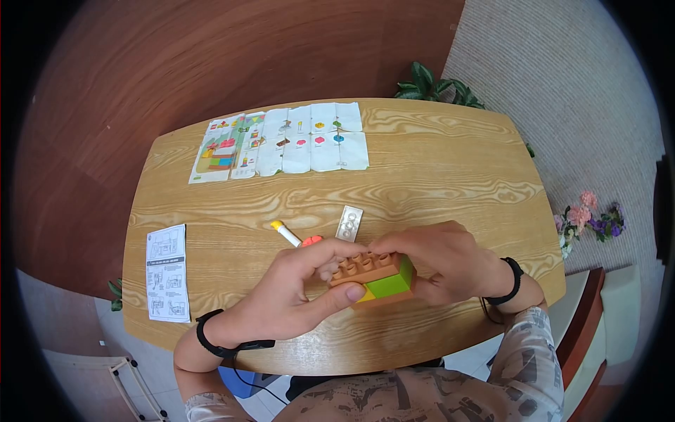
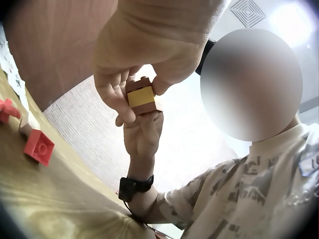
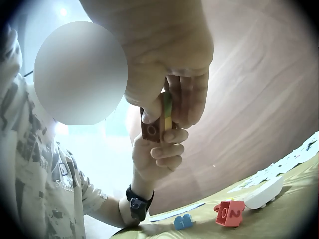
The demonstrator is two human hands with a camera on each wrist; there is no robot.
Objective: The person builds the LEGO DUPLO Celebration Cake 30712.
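Both hands hold one small stack of toy building bricks above the near part of the table. Its top is a brown studded brick [image 1: 367, 267]. Under that, a green brick [image 1: 391, 283] sits beside a yellow brick [image 2: 141, 96], and a second brown brick [image 3: 151, 130] forms the bottom. My left hand [image 1: 290, 287] grips the yellow end, thumb on the near side and fingers behind. On the green end, my right hand [image 1: 450, 257] pinches the stack, its thumb against the underside in the right wrist view.
Beyond the hands lie a white studded piece [image 1: 349, 224], a white stick with a yellow tip [image 1: 285, 232] and a red brick [image 3: 230, 213]. A blue brick [image 3: 183, 222] is nearby. A colourful folded sheet [image 1: 295, 141] and a printed instruction sheet [image 1: 167, 273] lie on the wooden table [image 1: 450, 190].
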